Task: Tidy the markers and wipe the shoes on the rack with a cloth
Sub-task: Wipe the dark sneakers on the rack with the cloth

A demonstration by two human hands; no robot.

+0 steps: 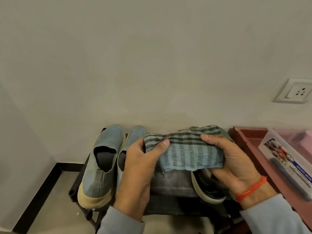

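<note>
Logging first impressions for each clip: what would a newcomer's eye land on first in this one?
The striped blue-green cloth stretched between the left hand and right hand at centre, held above the shoe rack. Next, the pair of blue slip-on shoes with cream soles on the rack's left side, and the orange thread around the right wrist.

Both hands, left (141, 168) and right (232, 163), raised, fingers pinched.

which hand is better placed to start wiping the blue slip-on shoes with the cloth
Left, probably. The left hand already pinches the striped cloth and sits right beside the blue slip-on shoes on the rack. The right hand holds the cloth's far end, over the darker shoe.
</note>
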